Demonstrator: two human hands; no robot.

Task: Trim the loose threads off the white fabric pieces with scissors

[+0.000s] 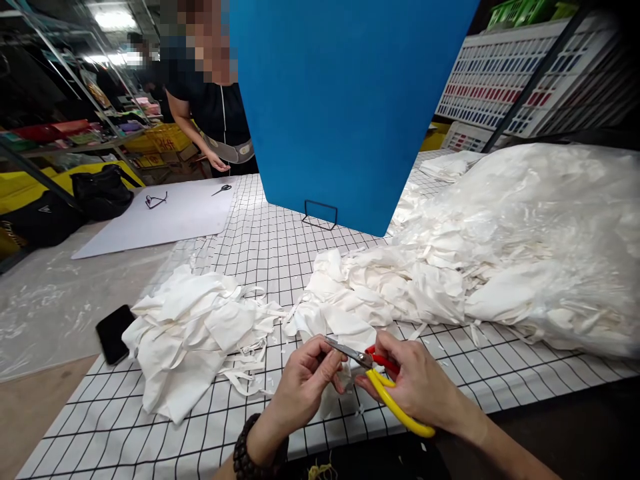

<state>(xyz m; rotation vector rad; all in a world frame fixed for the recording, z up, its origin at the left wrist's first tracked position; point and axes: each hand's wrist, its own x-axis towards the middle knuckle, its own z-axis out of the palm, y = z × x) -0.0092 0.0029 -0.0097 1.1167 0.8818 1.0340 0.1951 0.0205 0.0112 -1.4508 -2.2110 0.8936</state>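
Observation:
My right hand is closed around scissors with one red and one yellow handle. Their blades point left, to the fingertips of my left hand. That hand is pinched on a white cloth piece, mostly hidden by the fingers and hanging below them. Just beyond my hands lies a heap of white cloth pieces with thin straps. To the left, a second pile of white cloth pieces spreads over the black-and-white checked table cover. Small white scraps are scattered near my hands.
A tall blue board stands on a wire stand. At right bulges a clear plastic bag of white cloth. A black phone lies at left. Farther back, glasses and small scissors rest before a standing person.

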